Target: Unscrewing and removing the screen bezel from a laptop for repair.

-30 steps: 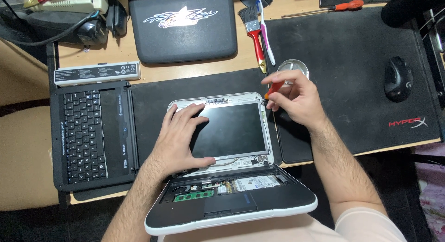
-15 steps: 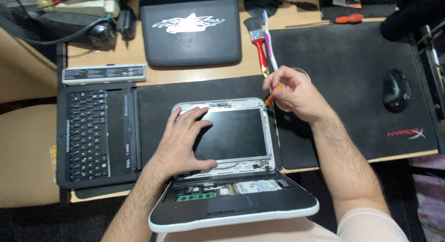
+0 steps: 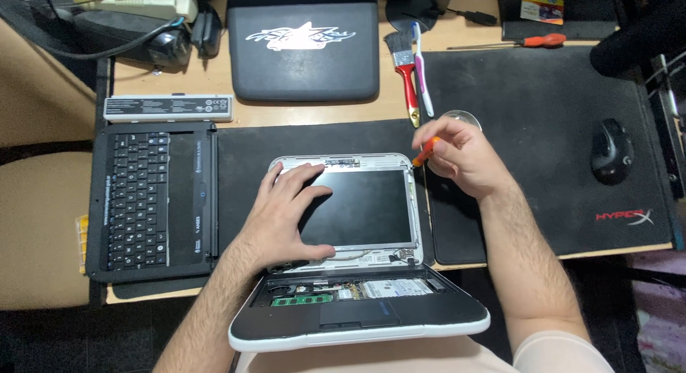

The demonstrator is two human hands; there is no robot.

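A small white laptop lies opened flat, its dark screen panel (image 3: 371, 205) on the desk and its base (image 3: 371, 316) with exposed circuit boards toward me. My left hand (image 3: 282, 216) rests flat on the left part of the screen, fingers spread, thumb along the bottom edge. My right hand (image 3: 457, 158) grips a small orange-handled screwdriver (image 3: 423, 155) whose tip points at the screen frame's upper right corner.
A detached black keyboard panel (image 3: 150, 201) lies at left with a long battery (image 3: 168, 107) above it. A closed dark laptop (image 3: 304, 44), a red-handled brush (image 3: 406, 76), a second screwdriver (image 3: 532, 41), a small round dish (image 3: 461, 117) and a mouse (image 3: 611, 151) on a black mat sit behind.
My right hand has lowered the screwdriver toward the screen's upper right corner. My left hand stays pressed on the screen; the view shifted slightly.
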